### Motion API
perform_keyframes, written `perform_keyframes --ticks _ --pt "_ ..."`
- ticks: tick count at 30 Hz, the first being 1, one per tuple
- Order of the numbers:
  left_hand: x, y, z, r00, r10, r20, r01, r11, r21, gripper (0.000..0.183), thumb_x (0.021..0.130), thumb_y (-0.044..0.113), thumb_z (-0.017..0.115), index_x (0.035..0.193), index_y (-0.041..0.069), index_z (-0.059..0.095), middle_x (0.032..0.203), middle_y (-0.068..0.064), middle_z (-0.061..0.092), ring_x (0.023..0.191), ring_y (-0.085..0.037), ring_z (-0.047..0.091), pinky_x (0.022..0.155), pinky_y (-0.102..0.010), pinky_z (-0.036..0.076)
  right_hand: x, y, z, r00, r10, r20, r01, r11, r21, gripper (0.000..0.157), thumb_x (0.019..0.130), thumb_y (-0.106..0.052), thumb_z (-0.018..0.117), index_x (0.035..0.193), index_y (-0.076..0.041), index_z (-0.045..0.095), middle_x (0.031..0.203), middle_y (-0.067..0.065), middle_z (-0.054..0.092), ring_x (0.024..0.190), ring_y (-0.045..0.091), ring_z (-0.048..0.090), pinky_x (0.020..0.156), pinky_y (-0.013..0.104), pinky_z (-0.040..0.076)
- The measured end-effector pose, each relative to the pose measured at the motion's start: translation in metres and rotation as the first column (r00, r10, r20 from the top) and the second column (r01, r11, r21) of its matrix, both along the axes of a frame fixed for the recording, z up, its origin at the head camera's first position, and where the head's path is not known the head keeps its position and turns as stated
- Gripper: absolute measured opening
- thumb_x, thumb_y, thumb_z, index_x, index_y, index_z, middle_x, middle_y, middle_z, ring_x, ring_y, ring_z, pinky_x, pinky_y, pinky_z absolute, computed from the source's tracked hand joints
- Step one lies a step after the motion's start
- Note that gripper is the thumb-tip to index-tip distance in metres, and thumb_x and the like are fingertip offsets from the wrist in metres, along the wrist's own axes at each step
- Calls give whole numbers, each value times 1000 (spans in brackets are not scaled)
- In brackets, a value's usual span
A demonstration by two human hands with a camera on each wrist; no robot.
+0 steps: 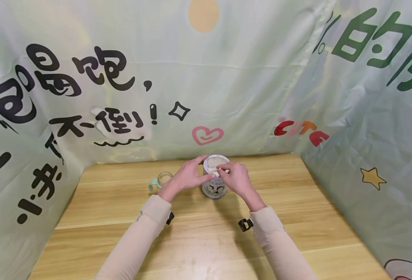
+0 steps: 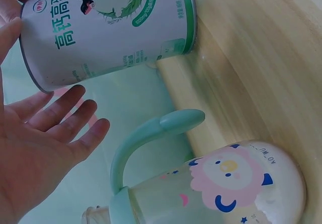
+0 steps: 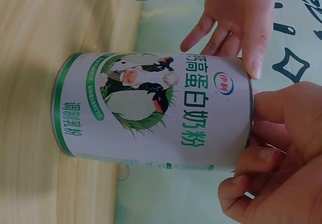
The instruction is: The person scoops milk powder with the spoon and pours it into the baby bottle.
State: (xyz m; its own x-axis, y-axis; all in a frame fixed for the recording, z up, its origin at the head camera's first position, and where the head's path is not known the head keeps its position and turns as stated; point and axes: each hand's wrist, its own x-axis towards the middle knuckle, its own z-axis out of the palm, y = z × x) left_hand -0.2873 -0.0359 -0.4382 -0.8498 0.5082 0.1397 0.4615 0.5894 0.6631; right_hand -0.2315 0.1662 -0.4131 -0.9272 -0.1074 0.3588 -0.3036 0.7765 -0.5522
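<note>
A white and green milk powder can (image 1: 214,188) stands upright on the table, with a cow on its label. My left hand (image 1: 188,174) holds it near the top: the thumb lies at the near rim and the index finger reaches the far side. In the left wrist view the other fingers of the left hand (image 2: 55,133) spread loosely beside the can. My right hand (image 1: 236,177) has curled fingers at the can's top and pinches a small pale piece there; its kind is hidden by the fingers. Inside the rim shows a beige surface (image 1: 217,161).
Left of the can stands a baby bottle (image 2: 226,183) with a teal handle (image 2: 151,133), a pink sheep print and an uncovered top. The wooden table (image 1: 199,241) ends at printed fabric walls (image 1: 248,97) behind and at both sides.
</note>
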Motion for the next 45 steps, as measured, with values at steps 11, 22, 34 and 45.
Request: perform_keyframes --ticks 11,22,34,45 --pt "0 1 0 1000 1 -5 -1 1000 9 91 91 60 75 161 11 42 158 -11 55 145 -35 53 119 -55 46 -1 4 4 993 11 119 -4 998 -65 21 102 -13 68 112 -1 81 113 16 80 85 24 71 71 33 54" --pt "1 0 0 1000 4 4 -4 1000 -3 91 92 60 75 162 14 41 160 -13 53 146 -35 52 119 -56 46 2 9 3 987 -13 161 53 968 -244 23 105 -19 64 111 -2 79 96 13 76 78 18 60 69 29 50" --pt "0 0 0 1000 -1 2 2 1000 -12 90 93 55 76 163 13 39 160 -14 52 146 -35 52 120 -55 44 1 13 2 980 -119 159 175 897 -406 24 102 -21 66 107 -3 80 91 15 78 78 12 62 66 22 49" --pt "0 1 -1 1000 -3 -4 3 1000 -6 90 92 55 76 163 13 39 158 -14 54 145 -34 53 119 -55 45 1 18 0 971 -176 161 233 840 -490 24 101 -22 66 105 -3 80 90 17 76 61 5 54 53 20 44"
